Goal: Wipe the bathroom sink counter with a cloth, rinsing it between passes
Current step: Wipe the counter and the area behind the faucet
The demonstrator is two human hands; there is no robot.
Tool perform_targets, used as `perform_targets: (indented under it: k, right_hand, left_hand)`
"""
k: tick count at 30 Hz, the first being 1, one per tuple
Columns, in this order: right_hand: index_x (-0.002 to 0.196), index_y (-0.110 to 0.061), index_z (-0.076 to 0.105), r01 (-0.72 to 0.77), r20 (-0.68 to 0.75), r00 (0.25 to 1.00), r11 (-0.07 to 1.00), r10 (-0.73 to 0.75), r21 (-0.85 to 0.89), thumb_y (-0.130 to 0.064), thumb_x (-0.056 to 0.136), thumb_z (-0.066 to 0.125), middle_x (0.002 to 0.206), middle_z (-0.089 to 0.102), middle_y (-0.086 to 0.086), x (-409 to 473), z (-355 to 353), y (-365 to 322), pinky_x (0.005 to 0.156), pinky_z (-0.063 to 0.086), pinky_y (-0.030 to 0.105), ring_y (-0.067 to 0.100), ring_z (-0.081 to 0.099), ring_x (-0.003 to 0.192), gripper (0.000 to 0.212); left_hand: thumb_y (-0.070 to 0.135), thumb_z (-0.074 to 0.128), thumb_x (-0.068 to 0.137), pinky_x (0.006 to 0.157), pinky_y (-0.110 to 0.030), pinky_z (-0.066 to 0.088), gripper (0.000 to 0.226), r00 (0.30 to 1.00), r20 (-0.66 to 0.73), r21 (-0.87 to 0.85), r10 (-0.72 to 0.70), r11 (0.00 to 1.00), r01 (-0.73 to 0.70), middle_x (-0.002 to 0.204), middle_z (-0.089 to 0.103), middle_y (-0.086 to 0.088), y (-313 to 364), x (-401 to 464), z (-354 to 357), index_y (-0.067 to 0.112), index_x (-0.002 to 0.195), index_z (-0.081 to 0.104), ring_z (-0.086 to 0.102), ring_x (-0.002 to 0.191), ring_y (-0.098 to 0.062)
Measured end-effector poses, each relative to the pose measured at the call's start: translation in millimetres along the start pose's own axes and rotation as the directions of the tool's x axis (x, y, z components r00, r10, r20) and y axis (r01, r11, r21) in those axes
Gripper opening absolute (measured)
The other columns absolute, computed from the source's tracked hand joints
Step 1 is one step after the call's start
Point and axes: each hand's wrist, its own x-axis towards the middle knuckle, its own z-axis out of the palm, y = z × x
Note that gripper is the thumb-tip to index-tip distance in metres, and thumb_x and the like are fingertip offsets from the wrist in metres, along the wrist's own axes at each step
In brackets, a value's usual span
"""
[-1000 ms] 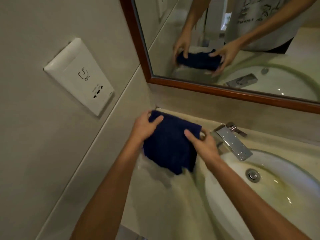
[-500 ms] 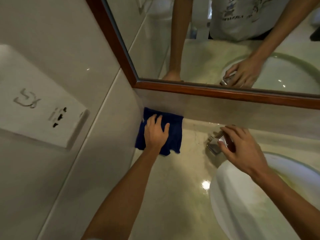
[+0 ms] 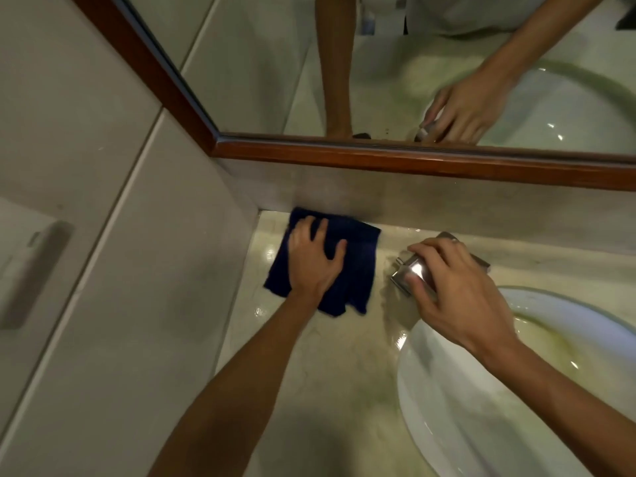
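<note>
A dark blue cloth (image 3: 358, 266) lies flat on the pale marble counter (image 3: 330, 366), close to the back left corner. My left hand (image 3: 315, 259) presses down on the cloth with fingers spread. My right hand (image 3: 451, 290) rests on the chrome faucet (image 3: 411, 273), fingers curled over its top. The white sink basin (image 3: 457, 418) sits to the right, under my right forearm, with yellowish staining inside. No water is visibly running.
A wood-framed mirror (image 3: 378, 156) hangs above a low backsplash and reflects both arms. The tiled left wall (image 3: 137, 304) meets the counter beside the cloth and carries a white socket plate (image 3: 27, 266). Wet glints show on the counter.
Both hands held the cloth up a second ago. The cloth now lies on the counter under my left hand and has slid right from the corner. My right hand went to the faucet.
</note>
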Motion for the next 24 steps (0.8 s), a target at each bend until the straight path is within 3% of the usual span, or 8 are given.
perform_targets:
  k: [5,8,11,18,24]
  right_hand:
    - [0.130,-0.017,0.058,0.000,-0.009,1.000,0.999,-0.001,-0.038,-0.035,0.098,0.057,0.125,0.055,0.000,-1,0,-1,0.079,0.047,0.031,0.020,0.054,0.113,0.037]
    - [0.129,-0.017,0.058,0.001,-0.019,1.000,0.999,-0.002,-0.054,-0.034,0.097,0.058,0.122,0.056,0.001,-2,1,0,0.075,0.042,0.029,0.020,0.056,0.111,0.036]
    - [0.131,-0.017,0.058,0.010,-0.021,1.000,0.998,-0.012,-0.069,-0.034,0.097,0.060,0.124,0.056,0.002,-2,1,1,0.074,0.047,0.032,0.022,0.056,0.112,0.037]
    - [0.136,-0.017,0.056,0.013,-0.019,1.000,0.998,-0.014,-0.056,-0.035,0.098,0.059,0.127,0.055,0.005,-2,2,3,0.080,0.053,0.039,0.026,0.055,0.115,0.042]
    - [0.136,-0.017,0.059,0.036,-0.050,0.998,0.997,-0.039,-0.069,-0.035,0.097,0.057,0.124,0.057,0.004,-1,5,4,0.079,0.052,0.039,0.025,0.054,0.114,0.043]
  left_hand:
    - [0.047,0.047,0.098,0.114,-0.049,0.037,0.055,0.991,0.049,0.008,0.127,0.992,-0.127,0.144,0.052,-0.019,64,-16,26,0.011,0.139,0.059,0.048,0.133,-0.037]
    - [0.046,0.048,0.098,0.113,-0.050,0.038,0.054,0.989,0.024,0.005,0.143,0.990,-0.143,0.142,0.053,-0.020,61,-15,28,0.011,0.138,0.060,0.050,0.130,-0.038]
    - [0.048,0.051,0.098,0.115,-0.049,0.037,0.055,0.988,0.008,-0.023,0.152,0.988,-0.152,0.141,0.054,-0.019,53,-14,26,0.012,0.138,0.061,0.051,0.129,-0.037]
    - [0.052,0.054,0.096,0.115,-0.048,0.036,0.055,0.999,-0.024,-0.001,0.047,0.999,-0.047,0.145,0.052,-0.014,-21,4,-5,0.017,0.139,0.059,0.047,0.134,-0.034]
    - [0.074,0.036,0.095,0.115,-0.042,0.035,0.068,0.998,0.050,0.120,-0.047,0.992,0.041,0.145,0.049,-0.007,-84,27,-17,0.025,0.141,0.052,0.046,0.133,-0.027]
